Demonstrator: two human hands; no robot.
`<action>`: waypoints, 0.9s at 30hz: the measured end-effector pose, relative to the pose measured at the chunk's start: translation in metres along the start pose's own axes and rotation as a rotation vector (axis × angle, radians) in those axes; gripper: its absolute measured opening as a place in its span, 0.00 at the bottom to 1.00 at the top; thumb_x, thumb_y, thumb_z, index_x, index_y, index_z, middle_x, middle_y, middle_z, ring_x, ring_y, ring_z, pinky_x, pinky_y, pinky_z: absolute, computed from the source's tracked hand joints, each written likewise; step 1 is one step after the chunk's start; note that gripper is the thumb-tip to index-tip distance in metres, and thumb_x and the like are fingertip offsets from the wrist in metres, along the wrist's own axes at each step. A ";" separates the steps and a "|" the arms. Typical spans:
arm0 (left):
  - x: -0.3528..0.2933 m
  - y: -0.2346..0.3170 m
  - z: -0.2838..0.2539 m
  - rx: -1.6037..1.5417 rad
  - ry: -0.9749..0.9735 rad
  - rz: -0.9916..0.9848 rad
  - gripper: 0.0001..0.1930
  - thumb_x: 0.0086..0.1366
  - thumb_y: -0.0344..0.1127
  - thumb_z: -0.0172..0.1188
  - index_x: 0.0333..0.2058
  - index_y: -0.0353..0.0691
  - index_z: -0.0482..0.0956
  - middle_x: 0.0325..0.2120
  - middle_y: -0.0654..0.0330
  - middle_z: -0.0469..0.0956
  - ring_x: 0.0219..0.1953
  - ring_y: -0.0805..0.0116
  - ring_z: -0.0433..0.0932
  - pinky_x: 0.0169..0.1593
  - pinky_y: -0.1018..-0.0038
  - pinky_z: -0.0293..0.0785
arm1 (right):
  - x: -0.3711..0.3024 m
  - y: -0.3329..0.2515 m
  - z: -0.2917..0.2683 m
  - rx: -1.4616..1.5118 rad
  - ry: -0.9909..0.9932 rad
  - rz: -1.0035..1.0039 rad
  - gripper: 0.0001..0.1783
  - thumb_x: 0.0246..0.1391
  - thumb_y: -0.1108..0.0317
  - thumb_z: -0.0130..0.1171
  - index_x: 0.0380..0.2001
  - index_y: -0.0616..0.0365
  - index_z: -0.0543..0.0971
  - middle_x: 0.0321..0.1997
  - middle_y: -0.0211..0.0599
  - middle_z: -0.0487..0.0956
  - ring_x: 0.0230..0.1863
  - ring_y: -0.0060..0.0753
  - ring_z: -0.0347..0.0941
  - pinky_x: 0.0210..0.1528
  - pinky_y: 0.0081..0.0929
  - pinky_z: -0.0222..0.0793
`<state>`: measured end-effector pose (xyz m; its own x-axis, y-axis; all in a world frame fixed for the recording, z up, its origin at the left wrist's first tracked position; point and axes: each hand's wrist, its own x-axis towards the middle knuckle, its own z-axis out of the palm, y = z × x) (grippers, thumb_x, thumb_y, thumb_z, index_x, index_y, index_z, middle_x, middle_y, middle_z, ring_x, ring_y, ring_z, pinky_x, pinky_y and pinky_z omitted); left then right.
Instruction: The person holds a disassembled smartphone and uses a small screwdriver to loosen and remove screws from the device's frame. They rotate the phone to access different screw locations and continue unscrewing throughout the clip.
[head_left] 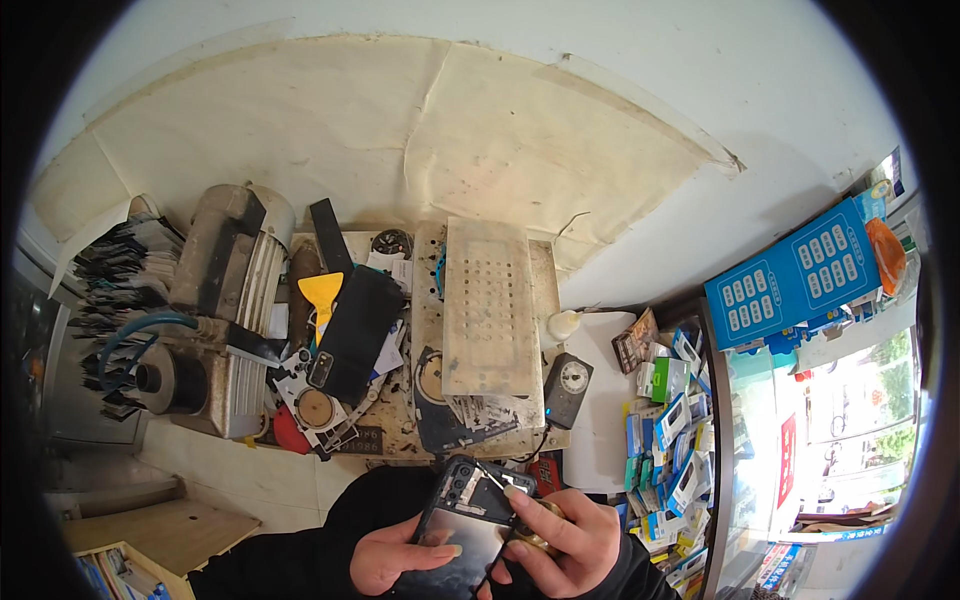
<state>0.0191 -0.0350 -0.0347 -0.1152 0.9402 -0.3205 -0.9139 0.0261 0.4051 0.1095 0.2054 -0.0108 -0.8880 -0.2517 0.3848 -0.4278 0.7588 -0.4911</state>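
Note:
A dark smartphone (465, 530) is tilted in front of my body at the lower middle, its upper inner parts exposed beside the camera lenses. My left hand (395, 555) grips its left side, thumb lying across the glossy back. My right hand (575, 540) is closed around a thin metal tool (492, 477), whose slim end reaches over the exposed upper part; its exact kind is unclear. Some of the right fingers also touch the phone's right edge. A rounded brass-coloured thing (548, 525) shows partly beneath the right hand, mostly hidden by the fingers.
Beyond my hands stands a cluttered workbench with a perforated plate (487, 310), a black phone (358, 330), a yellow scraper (320, 300) and a dial box (567, 390). A grey motor-like machine (225, 270) is at left. Heaped small packages (670, 440) lie right, beside a glass case.

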 end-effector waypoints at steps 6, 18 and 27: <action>0.003 -0.015 -0.006 -0.041 -0.016 0.125 0.42 0.77 0.65 0.49 0.72 0.34 0.57 0.56 0.40 0.77 0.55 0.49 0.82 0.61 0.56 0.78 | 0.008 -0.009 -0.012 0.055 -0.089 0.178 0.18 0.50 0.73 0.71 0.46 0.66 0.85 0.52 0.51 0.86 0.26 0.42 0.73 0.24 0.34 0.71; 0.009 -0.010 -0.007 0.001 0.032 0.027 0.51 0.72 0.78 0.38 0.73 0.34 0.55 0.55 0.38 0.77 0.53 0.48 0.82 0.60 0.56 0.79 | 0.006 -0.002 -0.005 0.086 0.014 0.285 0.33 0.46 0.63 0.75 0.60 0.44 0.87 0.26 0.37 0.77 0.20 0.35 0.74 0.22 0.29 0.69; 0.009 -0.015 -0.010 -0.123 -0.039 0.048 0.52 0.73 0.78 0.38 0.74 0.32 0.53 0.56 0.35 0.75 0.54 0.44 0.81 0.61 0.50 0.77 | 0.003 -0.002 -0.013 0.067 -0.073 0.159 0.19 0.48 0.73 0.70 0.47 0.62 0.87 0.57 0.43 0.86 0.25 0.41 0.71 0.24 0.35 0.70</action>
<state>0.0280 -0.0299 -0.0525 -0.1470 0.9520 -0.2684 -0.9488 -0.0589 0.3105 0.1097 0.2104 0.0015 -0.9542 -0.1766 0.2415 -0.2892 0.7515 -0.5929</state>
